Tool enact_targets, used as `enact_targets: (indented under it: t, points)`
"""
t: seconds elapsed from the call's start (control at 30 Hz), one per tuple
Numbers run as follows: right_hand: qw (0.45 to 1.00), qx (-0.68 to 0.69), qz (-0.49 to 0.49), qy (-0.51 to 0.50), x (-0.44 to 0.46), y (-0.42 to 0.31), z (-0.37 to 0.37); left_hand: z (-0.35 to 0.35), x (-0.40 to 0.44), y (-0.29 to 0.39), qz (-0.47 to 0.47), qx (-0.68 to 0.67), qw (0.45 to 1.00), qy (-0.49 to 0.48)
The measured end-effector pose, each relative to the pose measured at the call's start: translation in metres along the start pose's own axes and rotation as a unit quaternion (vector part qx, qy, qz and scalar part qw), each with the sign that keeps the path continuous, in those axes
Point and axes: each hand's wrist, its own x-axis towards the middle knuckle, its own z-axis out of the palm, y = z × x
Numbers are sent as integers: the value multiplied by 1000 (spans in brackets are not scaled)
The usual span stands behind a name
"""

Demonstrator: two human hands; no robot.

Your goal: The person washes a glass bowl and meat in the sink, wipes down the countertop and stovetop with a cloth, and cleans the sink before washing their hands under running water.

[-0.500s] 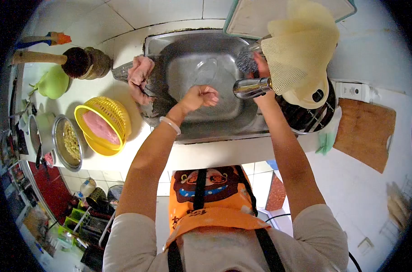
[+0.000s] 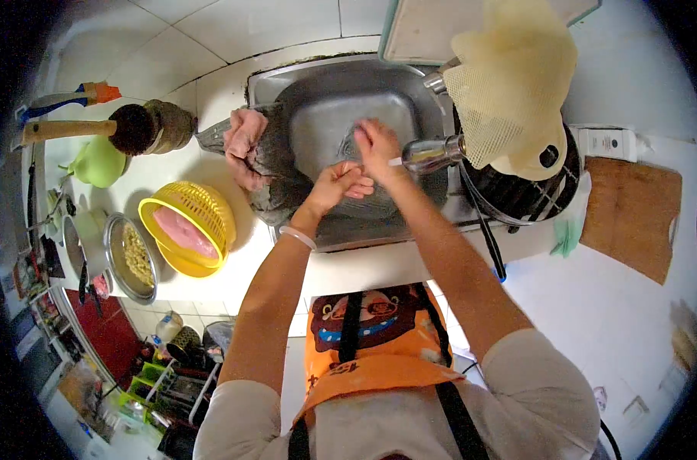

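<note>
My left hand [image 2: 341,186] is over the steel sink [image 2: 310,123], palm up with its fingers curled in; nothing shows in it. Close beside it, my right hand [image 2: 377,147] is blurred, its wrist next to the left fingertips. A greyish streak lies at the right fingers, too unclear to name. The chrome faucet [image 2: 431,155] reaches over the sink just right of my right wrist. A crumpled pink item [image 2: 245,144] rests on a dark grey item [image 2: 279,146] at the sink's left edge.
Left are a yellow basket [image 2: 218,222] with something pink, a metal bowl [image 2: 150,287] of yellowish pieces, a green gourd-like item [image 2: 99,161] and a wooden-handled brush [image 2: 65,132]. Right are a dark pan [image 2: 551,192], a pale mesh item [image 2: 517,92] and a brown board [image 2: 632,218].
My right hand has moved left, from behind the faucet to beside my left hand. The grey scrubber-like thing near it has left that spot. The whole view has shifted slightly.
</note>
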Motion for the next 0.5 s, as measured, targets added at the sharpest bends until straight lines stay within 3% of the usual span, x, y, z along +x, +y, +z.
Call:
enact_targets:
  t: [0.03, 0.1, 0.13, 0.2, 0.23, 0.27, 0.33, 0.37, 0.4, 0.47, 0.5]
  points:
    - [1000, 0, 3, 3, 10, 18, -1, 2, -5, 5, -17, -6, 1000, 12]
    - [982, -19, 156, -104, 25, 46, -15, 3, -8, 10, -31, -8, 999, 19]
    - [983, -21, 156, -100, 20, 37, -15, 2, -9, 11, -29, -3, 999, 24]
    - [991, 110, 76, -28, -8, 10, -2, -1, -4, 9, -24, -3, 999, 31]
    - [990, 52, -124, 47, -15, 1, 11, -2, 0, 2, 13, 32, 999, 39]
    - [990, 53, -123, 44, -12, -1, 16, -4, 2, -5, 47, 67, 996, 47]
    - [984, -89, -154, 31, 0, -10, 15, -2, -3, 1, 13, 30, 998, 44]
    - [996, 30, 22, -79, 14, -13, 8, 0, -1, 9, -13, -7, 999, 38]
    - [996, 29, 24, -77, 24, 2, 4, -1, 0, 6, -14, -6, 999, 35]
    - [979, 22, 179, -94, 31, 46, -4, -4, -1, -1, -20, -39, 998, 54]
    - [979, 21, 181, -92, 25, 55, -6, -5, 0, 0, -21, -38, 998, 52]
